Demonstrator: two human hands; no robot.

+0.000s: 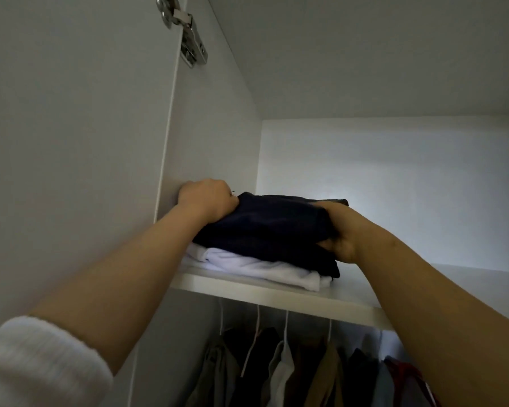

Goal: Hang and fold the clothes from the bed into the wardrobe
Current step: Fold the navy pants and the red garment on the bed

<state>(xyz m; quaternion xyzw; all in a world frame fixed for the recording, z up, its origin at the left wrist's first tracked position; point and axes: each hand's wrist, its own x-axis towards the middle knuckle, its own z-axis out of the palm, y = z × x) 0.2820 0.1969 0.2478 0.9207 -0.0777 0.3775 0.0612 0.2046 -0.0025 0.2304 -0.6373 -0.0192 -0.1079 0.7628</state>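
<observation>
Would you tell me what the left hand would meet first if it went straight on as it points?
Probably the wardrobe's back wall: the left hand, gripping the dark folded garment, points deeper along the shelf; depth is unclear.

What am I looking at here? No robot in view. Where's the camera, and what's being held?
There is no machine here. A person works with bare hands, and the single picture comes from a camera worn on their head, facing into a wardrobe. The left hand and right hand grip opposite ends of a folded dark garment. It lies on top of a folded white garment on the shelf. Below the shelf, clothes hang on hangers. A metal hinge shows at top left.
</observation>
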